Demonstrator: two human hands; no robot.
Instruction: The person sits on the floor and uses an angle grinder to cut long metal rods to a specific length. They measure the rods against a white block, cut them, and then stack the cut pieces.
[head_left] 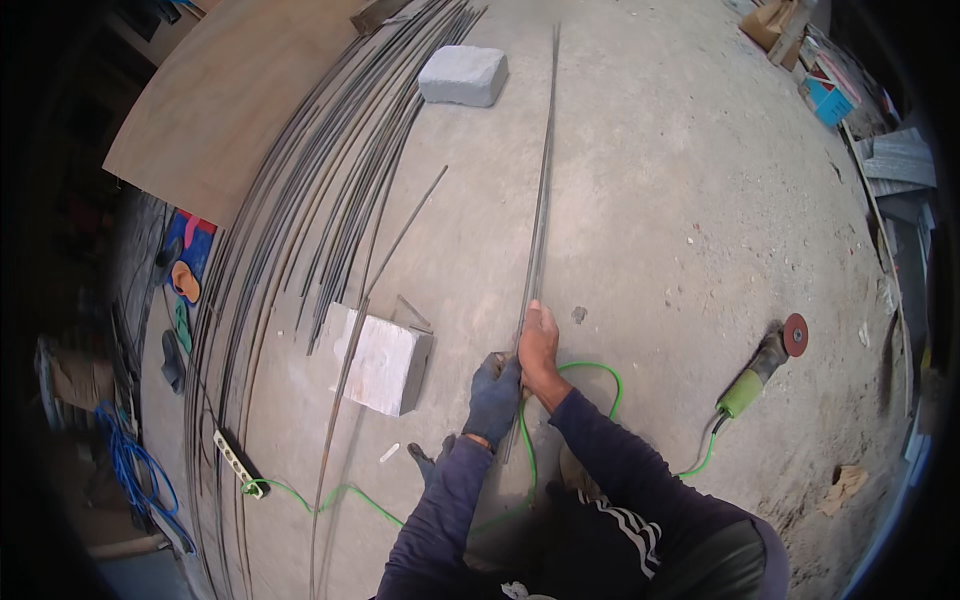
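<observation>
Thin steel rods [545, 180] run lengthwise up the middle of the concrete floor, their near ends between my hands. My left hand [492, 398], in a dark grey-blue glove, is closed on them. My right hand [538, 352], bare, grips the same rods just beside and slightly above it. A green cable [615, 385] loops on the floor around my hands. To the left, a whitish block [380, 365] has a long rod lying across it. An angle grinder [750, 380] with a green body and red disc lies to the right.
Many long rods [320, 170] lie at left beside a plywood sheet [190, 120]. A grey block [463, 72] is at the top. A power strip [235, 462], slippers [185, 280] and blue hose [135, 470] are at left. Cartons and scraps [830, 95] line the right edge [880, 250].
</observation>
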